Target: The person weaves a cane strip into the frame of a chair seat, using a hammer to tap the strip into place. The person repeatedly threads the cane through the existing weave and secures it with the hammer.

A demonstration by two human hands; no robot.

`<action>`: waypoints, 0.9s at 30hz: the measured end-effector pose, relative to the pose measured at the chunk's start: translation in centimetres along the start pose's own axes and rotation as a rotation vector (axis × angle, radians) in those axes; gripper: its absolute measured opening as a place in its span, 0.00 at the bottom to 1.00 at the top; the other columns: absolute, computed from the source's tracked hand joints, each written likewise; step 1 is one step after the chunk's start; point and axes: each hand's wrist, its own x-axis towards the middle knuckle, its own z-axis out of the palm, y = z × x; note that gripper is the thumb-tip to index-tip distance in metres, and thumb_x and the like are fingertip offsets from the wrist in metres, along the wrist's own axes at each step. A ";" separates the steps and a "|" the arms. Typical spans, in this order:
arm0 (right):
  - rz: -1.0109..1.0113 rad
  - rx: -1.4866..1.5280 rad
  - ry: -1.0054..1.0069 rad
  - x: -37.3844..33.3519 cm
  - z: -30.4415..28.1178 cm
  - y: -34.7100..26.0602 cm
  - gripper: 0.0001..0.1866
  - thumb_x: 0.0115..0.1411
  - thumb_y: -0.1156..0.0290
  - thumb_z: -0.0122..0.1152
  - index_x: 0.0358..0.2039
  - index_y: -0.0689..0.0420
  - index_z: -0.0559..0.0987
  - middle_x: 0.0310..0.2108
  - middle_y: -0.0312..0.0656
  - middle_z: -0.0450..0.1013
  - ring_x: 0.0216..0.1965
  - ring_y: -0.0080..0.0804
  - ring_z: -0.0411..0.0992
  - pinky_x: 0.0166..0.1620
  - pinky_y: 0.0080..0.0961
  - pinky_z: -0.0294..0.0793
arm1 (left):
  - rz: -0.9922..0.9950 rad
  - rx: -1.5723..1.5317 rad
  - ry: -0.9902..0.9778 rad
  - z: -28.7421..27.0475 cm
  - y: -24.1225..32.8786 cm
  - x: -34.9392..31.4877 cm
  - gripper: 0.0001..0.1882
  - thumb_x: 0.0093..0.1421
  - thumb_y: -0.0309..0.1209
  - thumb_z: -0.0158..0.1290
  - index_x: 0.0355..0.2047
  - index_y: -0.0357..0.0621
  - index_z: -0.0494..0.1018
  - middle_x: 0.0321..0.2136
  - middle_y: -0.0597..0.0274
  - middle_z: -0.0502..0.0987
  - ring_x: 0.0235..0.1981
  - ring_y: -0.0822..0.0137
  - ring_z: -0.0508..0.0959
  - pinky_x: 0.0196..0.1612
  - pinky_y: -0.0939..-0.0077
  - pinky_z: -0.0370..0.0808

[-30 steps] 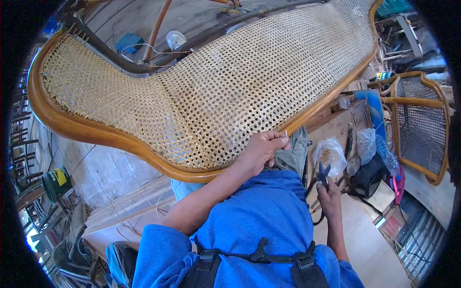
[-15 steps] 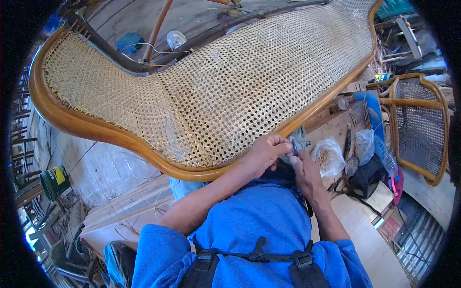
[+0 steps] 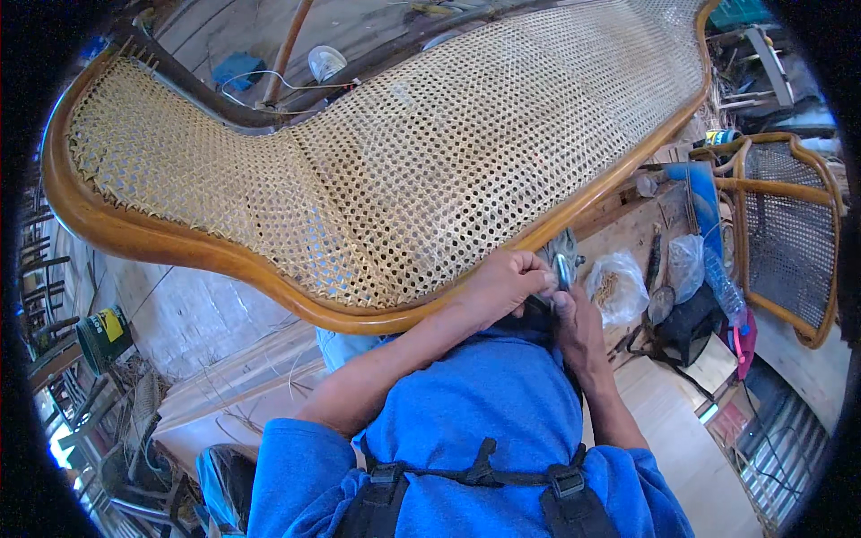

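Observation:
A long curved cane-woven seat (image 3: 466, 152) in a brown wooden frame stretches across the view in front of me. Just below its near rail, my left hand (image 3: 511, 285) has thumb and forefinger pinched together; whatever they hold is too small to make out. My right hand (image 3: 580, 327) is closed beside it, fingertips close to the left ones. From its grip rises a small shiny metal tool (image 3: 562, 271), blade-like in shape. Right behind the hands, under the rail, sits a grey metal fitting (image 3: 563, 244), partly hidden.
A clear plastic bag of small tan pieces (image 3: 619, 289) lies right of my hands, with a plastic bottle (image 3: 725, 291) and a black bag (image 3: 689, 332) beyond. A cane-panelled chair (image 3: 780, 233) is at the far right. A green and yellow can (image 3: 103, 336) stands at left.
The shiny tool in my right hand has tilted upright and shows more clearly. My hands remain close together, and the view has shifted slightly.

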 end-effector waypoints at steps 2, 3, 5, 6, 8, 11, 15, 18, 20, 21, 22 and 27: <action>0.152 -0.050 0.005 0.0 -0.5 2.3 0.25 0.63 0.50 0.40 0.41 0.63 0.71 0.34 0.63 0.70 0.38 0.60 0.69 0.39 0.45 0.66 | -0.004 -0.033 -0.006 -0.2 -0.4 0.3 0.10 0.57 0.34 0.54 0.33 0.41 0.73 0.24 0.67 0.75 0.14 0.80 0.66 0.15 0.86 0.64; 0.189 -0.106 0.035 -0.1 -0.6 4.3 0.25 0.63 0.51 0.41 0.41 0.63 0.71 0.35 0.63 0.70 0.39 0.60 0.69 0.40 0.45 0.66 | -0.003 -0.048 -0.014 -0.3 -0.5 0.6 0.10 0.57 0.34 0.54 0.33 0.41 0.73 0.24 0.67 0.75 0.14 0.80 0.66 0.15 0.86 0.64; 0.223 -0.204 0.075 -0.2 0.0 7.8 0.24 0.63 0.53 0.41 0.40 0.64 0.71 0.37 0.64 0.69 0.40 0.59 0.69 0.41 0.46 0.65 | -0.034 -0.096 -0.030 -0.8 -0.6 0.4 0.10 0.57 0.35 0.54 0.34 0.41 0.73 0.25 0.67 0.75 0.14 0.80 0.66 0.15 0.87 0.65; 0.207 -0.267 0.090 -1.0 -0.1 7.4 0.21 0.62 0.56 0.44 0.40 0.64 0.71 0.38 0.64 0.69 0.40 0.59 0.68 0.41 0.47 0.65 | -0.045 -0.119 -0.043 -0.9 -0.4 0.3 0.11 0.57 0.35 0.54 0.35 0.41 0.73 0.25 0.67 0.75 0.14 0.80 0.66 0.15 0.87 0.65; 0.098 -0.419 0.117 -3.0 0.1 9.6 0.16 0.61 0.64 0.48 0.41 0.64 0.72 0.39 0.60 0.70 0.39 0.55 0.69 0.42 0.44 0.67 | -0.081 -0.101 -0.080 -1.3 0.4 0.0 0.12 0.56 0.34 0.54 0.36 0.41 0.73 0.26 0.68 0.75 0.14 0.80 0.66 0.16 0.86 0.65; -0.022 -0.004 0.190 -2.2 0.1 10.1 0.16 0.59 0.69 0.54 0.45 0.63 0.71 0.36 0.46 0.72 0.36 0.38 0.71 0.40 0.30 0.69 | -0.080 -0.081 -0.210 -1.8 2.3 -0.6 0.13 0.54 0.33 0.54 0.39 0.41 0.73 0.27 0.69 0.74 0.18 0.80 0.68 0.17 0.86 0.66; -0.153 0.700 0.225 0.1 -0.6 -0.7 0.12 0.57 0.78 0.55 0.42 0.63 0.74 0.32 0.40 0.71 0.32 0.23 0.71 0.36 0.19 0.71 | -0.059 -0.128 -0.372 -2.0 3.2 -0.2 0.12 0.53 0.34 0.55 0.35 0.43 0.71 0.26 0.70 0.72 0.23 0.81 0.69 0.18 0.88 0.64; -0.308 0.541 0.139 2.7 -1.1 -4.0 0.07 0.56 0.80 0.56 0.37 0.64 0.75 0.29 0.40 0.72 0.29 0.23 0.71 0.33 0.18 0.71 | -0.029 -0.138 -0.356 -3.1 5.3 -0.3 0.09 0.55 0.34 0.54 0.33 0.44 0.70 0.25 0.70 0.72 0.23 0.80 0.69 0.19 0.87 0.65; -0.280 0.569 0.133 4.5 -0.7 -4.0 0.04 0.56 0.79 0.56 0.33 0.63 0.75 0.28 0.39 0.71 0.27 0.23 0.71 0.32 0.18 0.71 | -0.001 -0.167 -0.281 -4.2 5.5 0.3 0.10 0.55 0.34 0.54 0.35 0.43 0.70 0.26 0.70 0.73 0.24 0.80 0.70 0.19 0.87 0.66; -0.265 0.585 0.130 5.4 -0.4 -4.0 0.03 0.56 0.79 0.56 0.32 0.63 0.75 0.27 0.39 0.71 0.27 0.23 0.71 0.31 0.18 0.71 | 0.011 -0.180 -0.243 -4.7 5.6 0.5 0.11 0.56 0.34 0.54 0.35 0.43 0.70 0.26 0.69 0.73 0.24 0.80 0.71 0.20 0.87 0.66; -0.212 0.602 0.167 6.3 0.2 -4.2 0.03 0.56 0.78 0.57 0.31 0.63 0.74 0.26 0.38 0.71 0.25 0.24 0.71 0.30 0.18 0.71 | 0.027 -0.185 -0.203 -5.1 5.8 0.7 0.11 0.57 0.34 0.54 0.35 0.42 0.70 0.26 0.69 0.73 0.25 0.79 0.71 0.20 0.85 0.68; -0.044 1.048 0.171 10.2 2.6 -6.6 0.06 0.57 0.75 0.58 0.34 0.61 0.73 0.26 0.38 0.71 0.24 0.22 0.68 0.29 0.18 0.70 | 0.364 0.012 0.124 -7.0 5.5 2.2 0.10 0.59 0.31 0.51 0.36 0.37 0.71 0.25 0.67 0.74 0.29 0.76 0.74 0.26 0.78 0.72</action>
